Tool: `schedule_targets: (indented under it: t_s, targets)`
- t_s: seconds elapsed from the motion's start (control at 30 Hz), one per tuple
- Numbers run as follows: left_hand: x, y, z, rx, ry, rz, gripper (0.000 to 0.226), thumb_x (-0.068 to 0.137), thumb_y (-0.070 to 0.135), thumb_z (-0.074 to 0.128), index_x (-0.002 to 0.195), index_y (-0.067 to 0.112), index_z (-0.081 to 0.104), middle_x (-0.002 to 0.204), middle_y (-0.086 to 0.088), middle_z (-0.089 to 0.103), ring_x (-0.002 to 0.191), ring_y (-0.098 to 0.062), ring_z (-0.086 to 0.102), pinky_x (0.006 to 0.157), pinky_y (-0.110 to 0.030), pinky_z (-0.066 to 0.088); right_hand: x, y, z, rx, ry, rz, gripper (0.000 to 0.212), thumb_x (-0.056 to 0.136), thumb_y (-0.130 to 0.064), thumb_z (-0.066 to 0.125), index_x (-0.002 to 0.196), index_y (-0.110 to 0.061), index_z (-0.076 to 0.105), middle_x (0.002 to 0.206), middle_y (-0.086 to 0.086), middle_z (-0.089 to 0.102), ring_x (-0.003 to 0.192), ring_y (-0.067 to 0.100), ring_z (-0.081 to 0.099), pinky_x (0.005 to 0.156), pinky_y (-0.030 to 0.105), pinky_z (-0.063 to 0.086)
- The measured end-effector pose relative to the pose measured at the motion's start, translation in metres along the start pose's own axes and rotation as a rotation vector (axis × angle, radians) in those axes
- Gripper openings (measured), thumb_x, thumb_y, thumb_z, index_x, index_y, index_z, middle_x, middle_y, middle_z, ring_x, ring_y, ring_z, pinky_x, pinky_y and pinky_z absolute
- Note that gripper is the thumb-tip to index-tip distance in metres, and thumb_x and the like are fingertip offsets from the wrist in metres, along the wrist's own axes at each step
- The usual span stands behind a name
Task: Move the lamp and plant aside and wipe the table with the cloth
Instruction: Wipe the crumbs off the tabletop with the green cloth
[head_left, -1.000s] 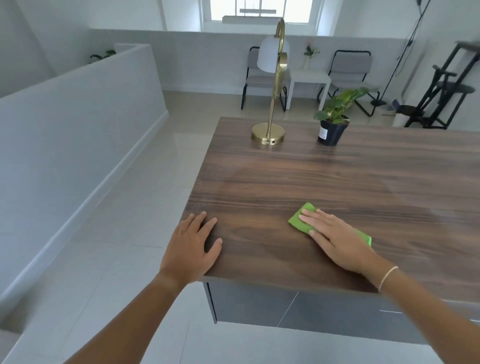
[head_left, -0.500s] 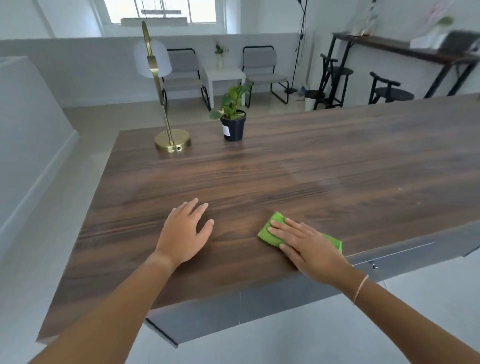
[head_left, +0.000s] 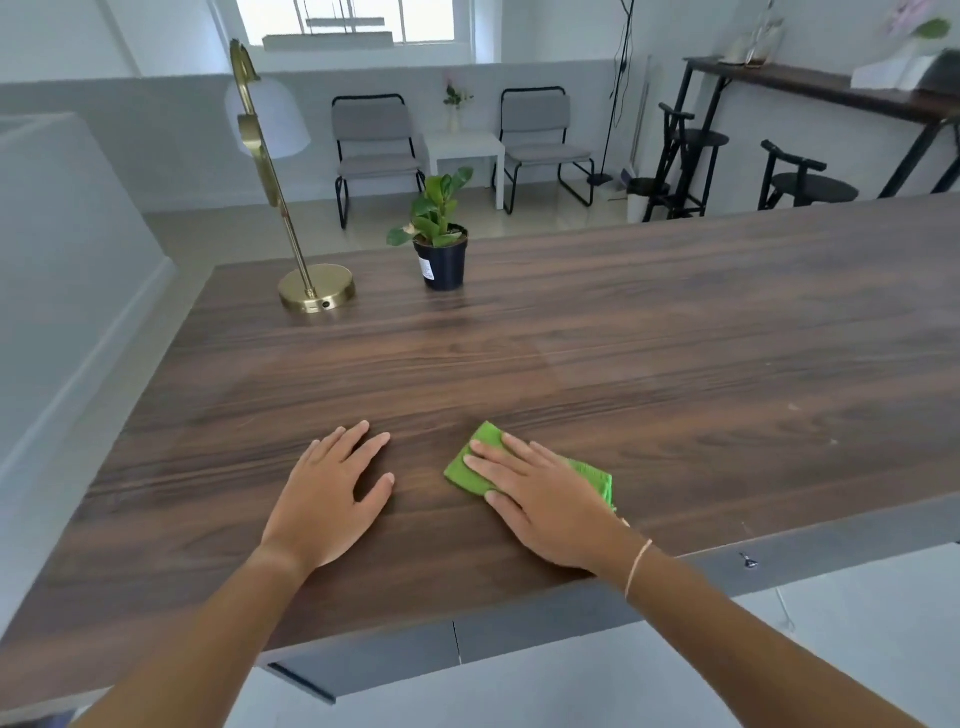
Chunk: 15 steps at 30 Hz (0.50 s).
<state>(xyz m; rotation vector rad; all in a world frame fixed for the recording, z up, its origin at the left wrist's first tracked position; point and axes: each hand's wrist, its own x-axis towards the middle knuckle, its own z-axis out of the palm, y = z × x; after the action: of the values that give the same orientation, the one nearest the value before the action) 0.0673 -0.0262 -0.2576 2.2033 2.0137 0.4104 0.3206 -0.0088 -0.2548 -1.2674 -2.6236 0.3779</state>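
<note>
One green cloth (head_left: 470, 470), folded, near counter (head_left: 675, 364) front edge, pressed flat under right hand (head_left: 545, 499), fingers spread. Left hand (head_left: 327, 499) flat, empty, beside. One brass lamp (head_left: 317, 293), one potted plant (head_left: 441, 249), far-left corner.

Right hand (head_left: 545, 506) covers most of cloth (head_left: 470, 470); table (head_left: 675, 364) cut off right.

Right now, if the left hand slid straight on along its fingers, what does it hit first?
Nothing close. The left hand lies flat on the dark wooden table, fingers pointing up-right; bare wood lies ahead. Much farther on, roughly the small green plant in its black pot, though depth is unclear.
</note>
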Motion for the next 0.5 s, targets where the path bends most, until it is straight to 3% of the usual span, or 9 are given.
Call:
schedule_targets:
  t_s: [0.07, 0.13, 0.23, 0.33, 0.4, 0.5]
  targets:
    - [0.001, 0.001, -0.001, -0.011, 0.000, -0.006, 0.074, 0.074, 0.062, 0.017, 0.137, 0.030, 0.038, 0.151, 0.002, 0.031, 0.141, -0.020, 0.022, 0.117, -0.034, 0.012, -0.021, 0.025, -0.009, 0.038, -0.016, -0.050, 0.058, 0.086, -0.052, 0.011, 0.141, -0.037, 0.024, 0.151, -0.021, 0.019, 0.140, 0.004, 0.009, 0.115, 0.029, 0.006]
    - [0.000, 0.000, -0.001, -0.022, -0.001, -0.010, 0.073, 0.074, 0.062, 0.019, 0.137, 0.030, 0.039, 0.151, 0.002, 0.032, 0.141, -0.019, 0.022, 0.117, -0.033, 0.010, -0.023, 0.071, -0.022, 0.032, 0.040, 0.031, 0.059, 0.087, -0.058, 0.012, 0.139, -0.037, 0.028, 0.150, -0.019, 0.024, 0.141, 0.008, 0.016, 0.116, 0.033, 0.013]
    - [0.001, 0.001, -0.002, -0.029, 0.005, -0.015, 0.071, 0.074, 0.061, 0.021, 0.136, 0.031, 0.040, 0.150, 0.003, 0.033, 0.141, -0.018, 0.023, 0.117, -0.032, 0.011, 0.005, 0.154, -0.044, -0.025, 0.133, 0.315, 0.046, 0.094, -0.040, 0.031, 0.139, -0.030, 0.034, 0.151, -0.007, 0.030, 0.141, 0.021, 0.023, 0.115, 0.043, 0.022]
    - [0.001, 0.003, -0.003, -0.036, 0.024, -0.016, 0.069, 0.075, 0.060, 0.023, 0.136, 0.032, 0.040, 0.149, 0.005, 0.033, 0.140, -0.018, 0.024, 0.116, -0.032, 0.012, 0.059, 0.193, -0.056, -0.085, 0.163, 0.482, 0.045, 0.095, -0.028, 0.035, 0.140, -0.022, 0.034, 0.152, -0.002, 0.030, 0.141, 0.025, 0.024, 0.113, 0.044, 0.024]
    - [0.001, 0.005, -0.003, -0.036, 0.017, -0.032, 0.069, 0.075, 0.061, 0.022, 0.136, 0.034, 0.038, 0.150, 0.007, 0.031, 0.140, -0.016, 0.022, 0.116, -0.031, 0.011, 0.101, 0.176, -0.047, -0.078, 0.145, 0.415, 0.045, 0.095, -0.027, 0.034, 0.140, -0.022, 0.033, 0.153, -0.002, 0.029, 0.141, 0.024, 0.023, 0.113, 0.044, 0.024]
    - [0.001, 0.007, -0.004, -0.036, -0.002, -0.044, 0.068, 0.074, 0.061, 0.021, 0.137, 0.037, 0.035, 0.151, 0.010, 0.028, 0.141, -0.012, 0.019, 0.116, -0.028, 0.009, 0.135, 0.105, -0.019, -0.020, 0.050, 0.164, 0.045, 0.095, -0.028, 0.032, 0.141, -0.025, 0.031, 0.153, -0.006, 0.027, 0.142, 0.022, 0.021, 0.114, 0.042, 0.022]
